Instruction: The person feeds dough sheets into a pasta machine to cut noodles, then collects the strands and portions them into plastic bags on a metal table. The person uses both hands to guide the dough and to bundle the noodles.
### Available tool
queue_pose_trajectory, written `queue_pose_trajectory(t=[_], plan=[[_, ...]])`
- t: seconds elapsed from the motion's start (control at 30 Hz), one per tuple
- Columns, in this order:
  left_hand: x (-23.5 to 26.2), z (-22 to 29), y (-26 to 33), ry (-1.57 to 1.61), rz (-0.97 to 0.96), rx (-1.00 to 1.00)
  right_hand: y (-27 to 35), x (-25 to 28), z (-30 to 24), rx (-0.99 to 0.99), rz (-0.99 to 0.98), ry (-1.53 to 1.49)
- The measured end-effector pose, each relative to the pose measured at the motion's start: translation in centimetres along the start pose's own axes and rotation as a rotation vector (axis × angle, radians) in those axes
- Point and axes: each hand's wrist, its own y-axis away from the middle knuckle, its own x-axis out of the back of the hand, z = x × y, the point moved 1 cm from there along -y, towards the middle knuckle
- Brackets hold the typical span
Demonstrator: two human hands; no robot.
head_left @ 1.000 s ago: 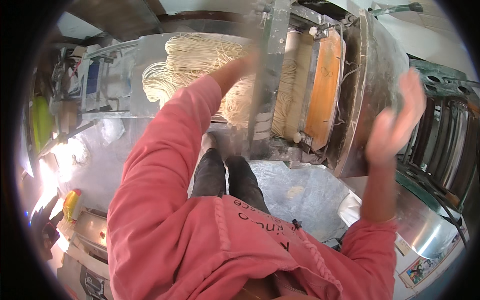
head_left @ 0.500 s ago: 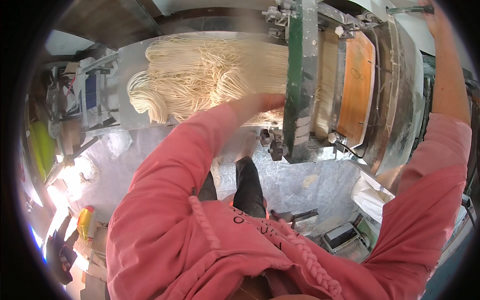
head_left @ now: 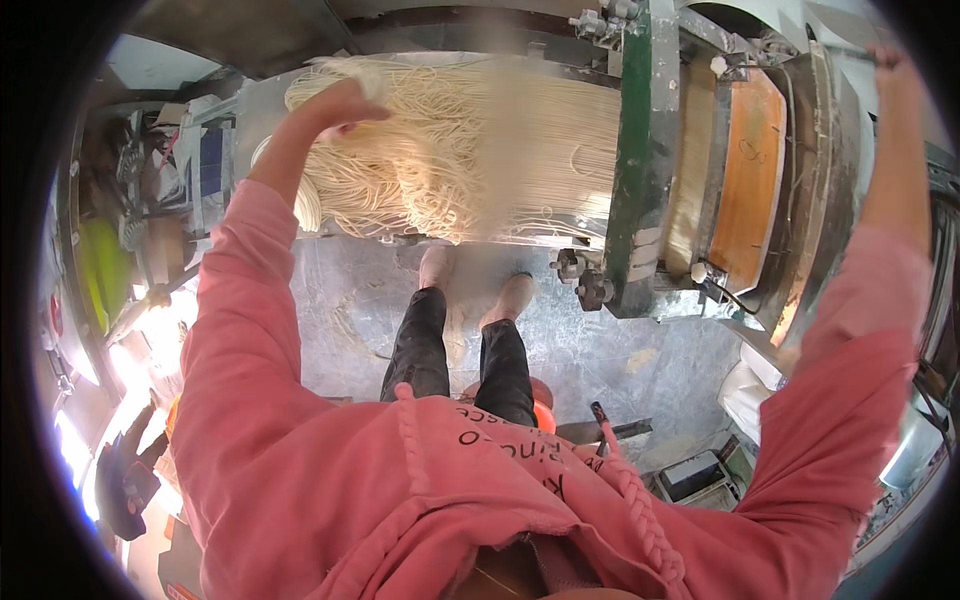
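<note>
A thick layer of pale noodles (head_left: 440,150) covers the metal table, tangled at the left and running in straighter strands toward the machine at the right. My left hand (head_left: 345,108) is over the far left part of this pile, thumb and fingers apart; a whitish blur behind it hides whether strands touch it. Far to the right, my right hand (head_left: 895,72) is closed around a thin metal handle (head_left: 850,52) on the far side of the machine. The noodle machine (head_left: 645,150) has a green and grey frame and an orange board (head_left: 752,180).
Black knobs (head_left: 592,290) stick out from the machine's near side. My feet (head_left: 508,298) stand on the grey floor (head_left: 600,370) beside the table. A white sack (head_left: 748,395) lies at the right, near a dark box (head_left: 690,475). Metal shelving (head_left: 200,165) stands at the left.
My left hand has swung left and away from the machine's edge to over the far left noodles. The noodles at the centre have shifted. My right hand has moved slightly nearer with the handle.
</note>
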Motion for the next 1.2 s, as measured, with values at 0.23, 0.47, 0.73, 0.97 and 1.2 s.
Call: queue_pose_trajectory(t=[0.23, 0.47, 0.73, 0.97, 1.2], plan=[[-2.7, -4.4, 2.7, -0.304, 0.997, 0.206, 18.5, 6.4, -16.1, -0.127, 0.098, -0.682], [-23.9, 14.1, 4.8, -0.064, 0.192, -0.918, 41.3, 14.0, -19.7, 0.204, -0.139, -0.593], [-15.5, 5.9, 2.1, 0.362, 0.504, 0.021, 68.2, 17.3, 3.7, -0.340, -0.527, -0.449], [-11.8, 1.4, 19.9, -0.185, 1.059, 0.498, 76.6, 22.8, 31.0, -0.638, -0.683, -0.299], [-19.8, 42.6, 36.0, 0.273, 1.863, -0.685, 45.5, 34.3, 39.5, 0.050, 0.308, -0.404]])
